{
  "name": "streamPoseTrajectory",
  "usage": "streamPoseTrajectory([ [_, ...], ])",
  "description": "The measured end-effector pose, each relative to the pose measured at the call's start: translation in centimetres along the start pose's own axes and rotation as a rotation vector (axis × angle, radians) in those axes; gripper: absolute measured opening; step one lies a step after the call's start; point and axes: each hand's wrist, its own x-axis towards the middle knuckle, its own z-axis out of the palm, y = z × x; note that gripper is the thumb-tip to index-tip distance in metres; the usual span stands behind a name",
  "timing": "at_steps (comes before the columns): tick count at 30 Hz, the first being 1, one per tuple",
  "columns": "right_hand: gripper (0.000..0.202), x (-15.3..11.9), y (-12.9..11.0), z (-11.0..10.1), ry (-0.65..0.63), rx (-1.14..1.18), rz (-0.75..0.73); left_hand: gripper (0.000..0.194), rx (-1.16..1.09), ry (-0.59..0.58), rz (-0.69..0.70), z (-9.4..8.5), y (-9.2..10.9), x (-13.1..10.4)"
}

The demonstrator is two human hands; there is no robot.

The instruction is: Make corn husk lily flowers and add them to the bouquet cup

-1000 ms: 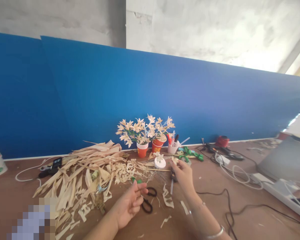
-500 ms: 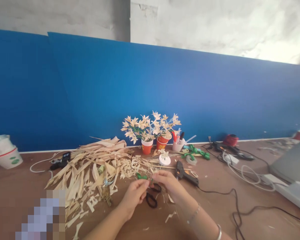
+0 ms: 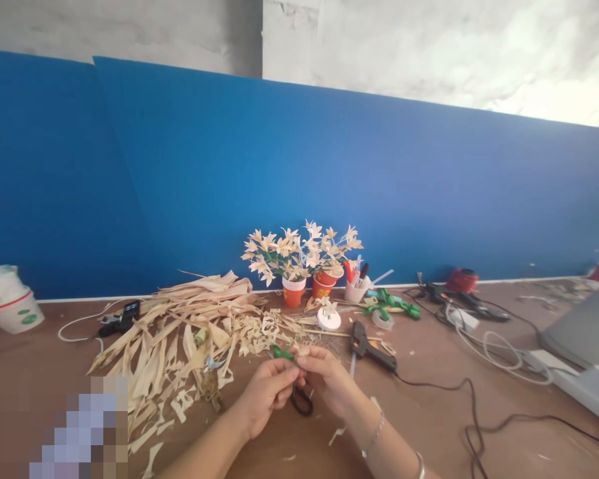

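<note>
- At a brown worktable (image 3: 429,426), we bring our left hand (image 3: 267,392) and right hand (image 3: 327,379) together, fingertips pinched on a small green-wrapped stem (image 3: 283,353) held just above the tabletop between them.
- Black-handled scissors (image 3: 302,401) lie on the table directly under our hands, partly hidden.
- A heap of dried pale leaf strips (image 3: 180,332) spreads to the left.
- A black glue gun (image 3: 369,344) rests just right of our hands, its cord trailing away.
- Paper cups of handmade cream flowers (image 3: 299,256) stand against the blue board (image 3: 299,186) behind.
</note>
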Motion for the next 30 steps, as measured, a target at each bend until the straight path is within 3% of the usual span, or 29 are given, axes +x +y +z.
streamPoseTrajectory([
  [7,0.028,-0.3,1.1,1.1,0.228,0.011,-0.091,0.029,0.252,0.234,0.166,0.1,-0.3,0.4],
  [13,0.029,-0.3,1.6,1.6,0.27,-0.076,-0.144,0.028,0.457,0.357,0.302,-0.3,-0.7,0.8],
  [15,0.028,-0.3,1.5,1.4,0.258,-0.066,-0.152,0.028,0.399,0.33,0.259,-0.2,-0.5,0.6],
  [19,0.026,-0.3,1.2,0.9,0.196,-0.041,-0.116,0.032,0.107,0.152,0.043,-0.1,0.3,0.2],
  [22,0.024,-0.4,1.0,0.5,0.167,-0.011,-0.061,0.033,-0.034,0.034,-0.04,-0.3,0.5,0.0],
  [26,0.024,-0.4,0.8,0.7,0.14,0.051,-0.014,0.029,-0.064,-0.053,-0.079,-0.5,0.4,-0.2],
  [30,0.02,-0.4,0.9,0.9,0.112,0.046,-0.038,0.027,-0.007,-0.051,-0.065,-0.5,0.5,-0.1],
])
